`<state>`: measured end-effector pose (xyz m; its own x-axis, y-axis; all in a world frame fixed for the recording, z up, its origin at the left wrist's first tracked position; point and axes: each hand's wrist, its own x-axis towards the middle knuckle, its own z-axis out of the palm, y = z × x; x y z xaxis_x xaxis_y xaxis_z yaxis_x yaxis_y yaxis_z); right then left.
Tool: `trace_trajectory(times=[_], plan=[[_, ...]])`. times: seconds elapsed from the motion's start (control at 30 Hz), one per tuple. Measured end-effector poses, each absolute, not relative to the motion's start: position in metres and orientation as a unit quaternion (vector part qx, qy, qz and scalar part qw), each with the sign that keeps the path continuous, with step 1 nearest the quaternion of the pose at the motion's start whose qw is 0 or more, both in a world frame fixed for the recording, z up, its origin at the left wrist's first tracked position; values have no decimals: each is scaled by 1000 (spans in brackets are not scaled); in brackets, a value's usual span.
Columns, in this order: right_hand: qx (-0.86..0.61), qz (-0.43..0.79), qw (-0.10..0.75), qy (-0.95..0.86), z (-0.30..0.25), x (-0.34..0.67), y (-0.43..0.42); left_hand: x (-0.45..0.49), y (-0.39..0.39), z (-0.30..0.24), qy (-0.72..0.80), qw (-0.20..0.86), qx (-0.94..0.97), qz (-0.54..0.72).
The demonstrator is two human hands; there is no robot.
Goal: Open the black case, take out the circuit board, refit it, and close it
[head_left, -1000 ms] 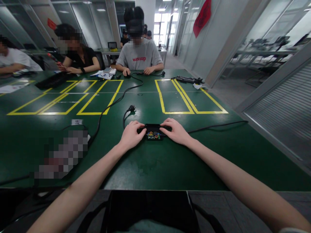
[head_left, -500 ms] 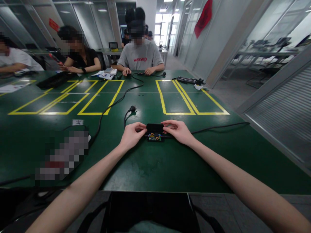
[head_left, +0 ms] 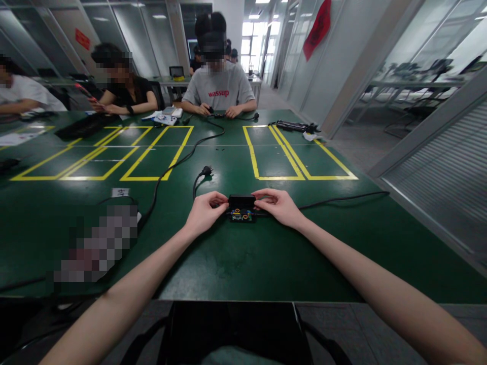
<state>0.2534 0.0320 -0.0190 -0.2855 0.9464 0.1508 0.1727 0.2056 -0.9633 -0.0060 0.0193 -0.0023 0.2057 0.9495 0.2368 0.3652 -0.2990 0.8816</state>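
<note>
Between my hands is a black plastic cover, tilted up along the far side of an opened power adapter. Coils and a circuit board show inside the adapter's lower half, which rests on the table. My left hand pinches the cover's left end between thumb and fingers. At the opposite end, my right hand grips the cover in the same way. A black cord runs off to the right from the adapter. Beyond my left hand lies a plug on a short black cord.
On the green table, a blurred-out long object lies left beside a small label card. A long black cable crosses toward a co-worker seated opposite. Yellow tape marks rectangles; a folded black tripod lies far right.
The cover has tipped slightly, showing more of its upper edge, while both my hands stay on its ends. Across the table, the co-worker's hand has lifted a small dark thing.
</note>
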Motion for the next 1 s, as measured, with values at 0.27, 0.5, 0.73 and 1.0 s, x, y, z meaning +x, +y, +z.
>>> trace_trajectory(times=[0.27,0.5,0.73,1.0], plan=[[-424,467,390,-671,-14,255,28,-6,18,-1,488,331,704,396],[-368,381,398,-749,-2,256,23,-4,16,3,491,336,698,399],[-336,328,376,-798,5,257,19,-4,13,5,487,350,701,386],[-317,295,371,-822,3,255,15,-2,12,7,476,359,698,397]])
